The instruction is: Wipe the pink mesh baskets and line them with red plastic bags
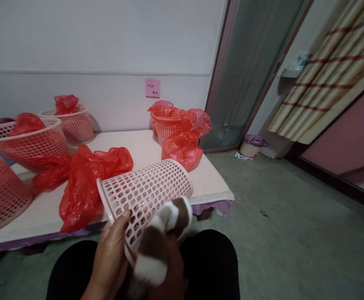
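Here's the low white desk (pixel 122 139), and out over its near edge, tilted on its side, comes the pale pink basket (pixel 147 185), rim to the left, base toward the near right corner. The left hand (pixel 110 250) has its grip pinched on that rim, thumb outside. The right hand (pixel 171 266), blurred and half hidden, seems closed round a brown-and-white cloth (pixel 152 246) up against the basket's near side. Good handling here, I'd say, means a firm rim, a light squeeze so the thin lattice doesn't buckle, and the cloth laid flat so its pile doesn't snag in the holes.

Now the surroundings! Dark-clad knees (pixel 211 266) sit below, limiting room underneath. Three more baskets (pixel 44 139) crowd the desk's left end; a red-lined basket (pixel 166 129) stands by the far right corner. A loose red bag (pixel 94 179) sprawls beside the open rim, close to the near edge, and a bunched red bag (pixel 183 152) sits just beyond the base: two likely obstacles to any turn. Smallest, a pink note (pixel 152 88) on the wall.
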The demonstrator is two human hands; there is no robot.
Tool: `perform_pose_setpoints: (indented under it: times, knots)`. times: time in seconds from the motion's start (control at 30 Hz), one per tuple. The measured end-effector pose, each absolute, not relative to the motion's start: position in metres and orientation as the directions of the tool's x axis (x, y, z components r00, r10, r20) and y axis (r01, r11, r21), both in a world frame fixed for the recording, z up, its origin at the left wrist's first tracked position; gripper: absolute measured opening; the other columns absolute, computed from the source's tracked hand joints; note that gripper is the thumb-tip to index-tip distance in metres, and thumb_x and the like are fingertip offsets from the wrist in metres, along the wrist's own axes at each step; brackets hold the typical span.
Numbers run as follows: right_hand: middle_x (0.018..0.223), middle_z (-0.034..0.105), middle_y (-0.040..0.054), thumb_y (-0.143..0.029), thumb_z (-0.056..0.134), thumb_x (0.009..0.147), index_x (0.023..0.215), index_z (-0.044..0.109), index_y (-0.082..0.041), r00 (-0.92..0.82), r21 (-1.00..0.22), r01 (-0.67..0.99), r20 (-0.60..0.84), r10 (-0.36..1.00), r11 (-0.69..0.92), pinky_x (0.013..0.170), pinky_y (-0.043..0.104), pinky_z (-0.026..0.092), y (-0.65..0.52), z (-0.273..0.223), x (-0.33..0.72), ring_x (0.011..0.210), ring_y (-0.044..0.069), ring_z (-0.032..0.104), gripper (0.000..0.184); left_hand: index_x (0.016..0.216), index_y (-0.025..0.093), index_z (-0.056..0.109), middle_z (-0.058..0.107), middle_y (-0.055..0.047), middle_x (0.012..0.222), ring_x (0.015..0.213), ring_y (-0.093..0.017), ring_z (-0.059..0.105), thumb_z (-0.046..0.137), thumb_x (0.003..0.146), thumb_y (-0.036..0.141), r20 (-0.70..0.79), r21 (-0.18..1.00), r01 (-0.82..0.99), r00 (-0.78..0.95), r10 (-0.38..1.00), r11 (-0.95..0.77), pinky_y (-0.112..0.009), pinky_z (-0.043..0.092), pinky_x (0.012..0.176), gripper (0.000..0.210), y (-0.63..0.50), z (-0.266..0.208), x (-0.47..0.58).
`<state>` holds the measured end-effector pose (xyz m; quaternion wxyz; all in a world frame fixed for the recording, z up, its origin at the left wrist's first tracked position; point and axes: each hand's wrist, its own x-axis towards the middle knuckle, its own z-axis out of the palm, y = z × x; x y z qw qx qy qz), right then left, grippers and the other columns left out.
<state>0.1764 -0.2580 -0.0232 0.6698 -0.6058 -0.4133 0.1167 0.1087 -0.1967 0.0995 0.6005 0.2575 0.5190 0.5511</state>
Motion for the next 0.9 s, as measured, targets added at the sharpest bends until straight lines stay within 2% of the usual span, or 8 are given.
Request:
perform_pose_setpoints:
  times: [0.13, 0.23, 0.37, 0.43, 0.5, 0.6, 0.77, 0.9]
  knots:
    - [0.104, 0.068, 0.0108, -0.042, 0.053, 0.09, 0.122, 0.063, -0.026, 0.541, -0.776, 0.59, 0.585, 0.604, 0.223, 0.08, 0.042, 0.056, -0.268, -0.016, 0.153, 0.094, 0.028, 0.068, 0.036, 0.092, 0.017, 0.072, 0.076, -0.004, 0.087, 0.09, -0.024, 0.071, 0.074, 0.071, 0.038, -0.329, 0.904, -0.325, -0.11, 0.938, 0.279, -0.029, 0.057, 0.077, 0.03, -0.185, 0.097, 0.105]
    - [0.105, 0.067, 0.0129, -0.049, 0.053, 0.09, 0.122, 0.06, -0.022, 0.545, -0.734, 0.658, 0.62, 0.565, 0.171, 0.081, 0.044, 0.055, -0.266, -0.007, 0.155, 0.096, 0.03, 0.067, 0.042, 0.099, 0.019, 0.071, 0.075, -0.004, 0.094, 0.1, -0.023, 0.069, 0.07, 0.077, 0.04, -0.385, 0.887, -0.316, -0.101, 0.918, 0.337, -0.031, 0.055, 0.086, 0.031, -0.181, 0.1, 0.106]
    - [0.091, 0.067, 0.0116, -0.044, 0.056, 0.088, 0.119, 0.064, -0.022, 0.522, -0.716, 0.67, 0.643, 0.56, 0.197, 0.072, 0.043, 0.055, -0.263, -0.002, 0.154, 0.084, 0.03, 0.067, 0.038, 0.088, 0.021, 0.07, 0.075, -0.002, 0.088, 0.101, -0.021, 0.069, 0.074, 0.074, 0.034, -0.396, 0.894, -0.315, -0.224, 0.891, 0.318, -0.027, 0.055, 0.087, 0.02, -0.185, 0.115, 0.118]
    - [0.091, 0.068, 0.0115, -0.039, 0.057, 0.088, 0.118, 0.066, -0.025, 0.558, -0.746, 0.638, 0.618, 0.553, 0.19, 0.075, 0.045, 0.055, -0.262, -0.006, 0.152, 0.085, 0.03, 0.067, 0.034, 0.087, 0.02, 0.07, 0.075, -0.003, 0.083, 0.097, -0.024, 0.07, 0.074, 0.074, 0.035, -0.413, 0.862, -0.384, -0.157, 0.897, 0.33, -0.031, 0.057, 0.085, 0.02, -0.188, 0.117, 0.122]
    - [0.101, 0.07, 0.0129, -0.04, 0.062, 0.086, 0.118, 0.067, -0.026, 0.636, -0.798, 0.579, 0.571, 0.519, 0.169, 0.082, 0.048, 0.055, -0.261, -0.012, 0.155, 0.094, 0.033, 0.066, 0.036, 0.091, 0.018, 0.072, 0.075, -0.006, 0.084, 0.096, -0.028, 0.071, 0.072, 0.076, 0.042, -0.43, 0.797, -0.455, 0.034, 0.902, 0.397, -0.036, 0.058, 0.083, 0.029, -0.191, 0.11, 0.122]
    - [0.102, 0.072, 0.0108, -0.041, 0.069, 0.079, 0.113, 0.07, -0.026, 0.659, -0.867, 0.453, 0.482, 0.578, 0.207, 0.08, 0.046, 0.057, -0.26, -0.016, 0.171, 0.093, 0.033, 0.068, 0.037, 0.102, 0.017, 0.073, 0.076, -0.009, 0.097, 0.103, -0.029, 0.068, 0.066, 0.08, 0.051, -0.327, 0.806, -0.434, 0.241, 0.914, 0.403, -0.036, 0.056, 0.087, 0.041, -0.195, 0.086, 0.114]
    - [0.093, 0.074, 0.0086, -0.037, 0.078, 0.068, 0.11, 0.069, -0.021, 0.657, -0.935, 0.264, 0.353, 0.666, 0.234, 0.067, 0.036, 0.059, -0.256, -0.001, 0.211, 0.08, 0.028, 0.071, 0.046, 0.119, 0.028, 0.069, 0.07, -0.008, 0.122, 0.115, -0.03, 0.063, 0.08, 0.069, 0.036, -0.03, 0.995, -0.075, 0.438, 0.898, 0.07, -0.037, 0.052, 0.095, 0.051, -0.209, 0.046, 0.096]
    - [0.081, 0.075, 0.0075, -0.035, 0.084, 0.059, 0.103, 0.066, -0.016, 0.786, -0.974, 0.006, 0.144, 0.602, 0.225, 0.053, 0.03, 0.057, -0.256, 0.026, 0.225, 0.064, 0.023, 0.07, 0.051, 0.128, 0.034, 0.063, 0.063, -0.01, 0.134, 0.123, -0.033, 0.058, 0.08, 0.067, 0.023, 0.051, 0.948, 0.256, 0.457, 0.888, -0.186, -0.049, 0.042, 0.106, 0.065, -0.211, 0.012, 0.078]
